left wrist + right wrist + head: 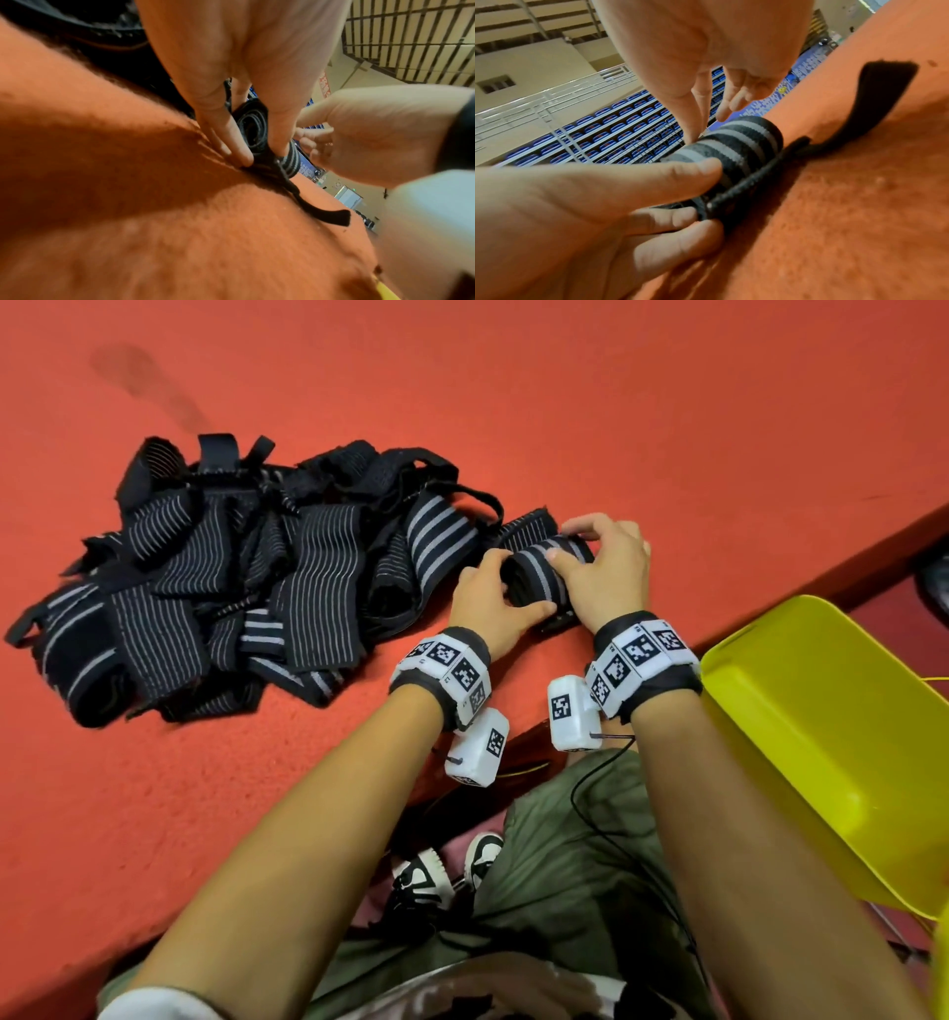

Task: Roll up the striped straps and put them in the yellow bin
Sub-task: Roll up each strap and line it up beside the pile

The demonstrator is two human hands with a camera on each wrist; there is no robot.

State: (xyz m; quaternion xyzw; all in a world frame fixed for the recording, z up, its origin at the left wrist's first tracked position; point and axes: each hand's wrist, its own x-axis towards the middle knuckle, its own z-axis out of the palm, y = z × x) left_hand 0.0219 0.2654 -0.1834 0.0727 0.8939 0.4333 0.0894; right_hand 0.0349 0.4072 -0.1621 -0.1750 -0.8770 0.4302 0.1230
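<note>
Fingers (565, 555) of our right hand (606, 577) curl over a rolled striped strap (539, 577) on the red counter (667, 428), while our left hand (488, 603) grips the roll's left end, thumb underneath (its black tail (875, 97) trails loose on the counter). A pile of unrolled straps (205, 588) lies to the left; the yellow bin (832, 737) sits near right, off the counter's edge.

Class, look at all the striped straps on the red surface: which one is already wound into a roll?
The strap gripped between the left hand and right hand; the pile of straps beside it lies loose and unrolled.
</note>
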